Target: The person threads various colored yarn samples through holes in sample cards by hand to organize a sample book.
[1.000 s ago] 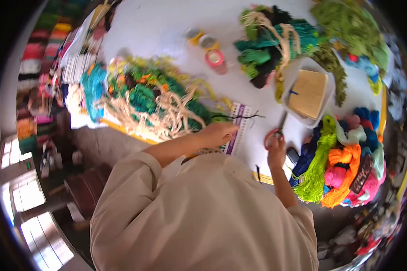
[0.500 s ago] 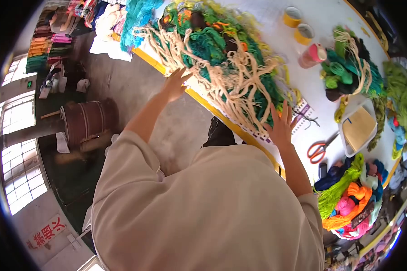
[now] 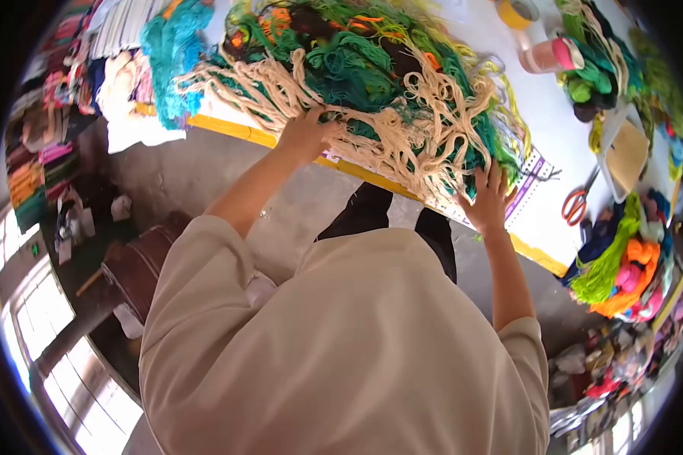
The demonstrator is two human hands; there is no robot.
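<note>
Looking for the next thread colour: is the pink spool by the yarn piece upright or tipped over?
Tipped. The pink spool lies on its side on the white table, its end facing sideways.

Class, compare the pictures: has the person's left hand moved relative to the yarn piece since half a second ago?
Yes. The left hand has moved from beyond the table's yellow edge onto the cream fringe.

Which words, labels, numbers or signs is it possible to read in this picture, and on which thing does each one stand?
None can be read.
White gridded pattern sheet with purple border under the green and cream yarn piece: small marks, too blurred to read.
Pink cylindrical container and yellow tape roll: no legible label.
The left hand and right hand rest on the yarn's cream fringe; no text there.
</note>
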